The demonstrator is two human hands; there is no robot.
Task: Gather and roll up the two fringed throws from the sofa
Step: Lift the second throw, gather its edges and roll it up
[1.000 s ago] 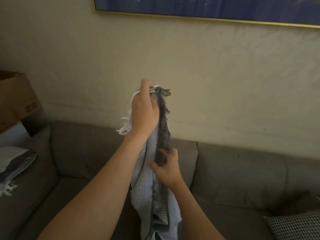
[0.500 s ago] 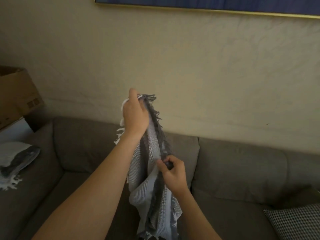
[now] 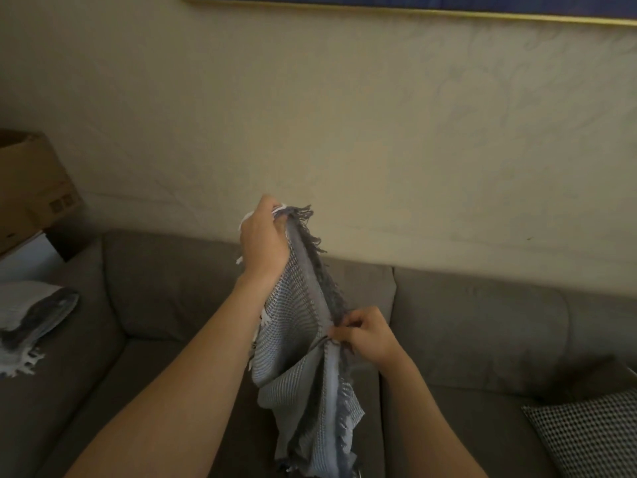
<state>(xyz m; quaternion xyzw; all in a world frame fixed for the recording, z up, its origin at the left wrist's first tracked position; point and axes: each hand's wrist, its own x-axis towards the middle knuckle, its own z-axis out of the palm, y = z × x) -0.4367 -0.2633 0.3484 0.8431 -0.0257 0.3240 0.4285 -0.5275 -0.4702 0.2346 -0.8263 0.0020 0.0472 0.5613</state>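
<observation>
A grey-blue woven throw [image 3: 296,315] with dark fringe hangs in the air in front of the sofa. My left hand [image 3: 263,241] grips its top corner, with white and dark fringe sticking out above the fingers. Lower down and to the right, my right hand [image 3: 367,334] pinches the fringed edge, so the cloth stretches between the two hands. The rest of the throw dangles below toward the seat. A second fringed throw [image 3: 32,315], grey and white, lies bunched on the sofa's left section.
The grey sofa [image 3: 482,326] runs along a beige wall. A checked cushion [image 3: 593,432] sits at the right end. A cardboard box [image 3: 31,188] stands at the far left. A picture frame [image 3: 413,8] hangs above.
My left hand has come down with the throw's corner. My right hand has slid along the fringed edge out to the right, spreading the cloth between the hands.
</observation>
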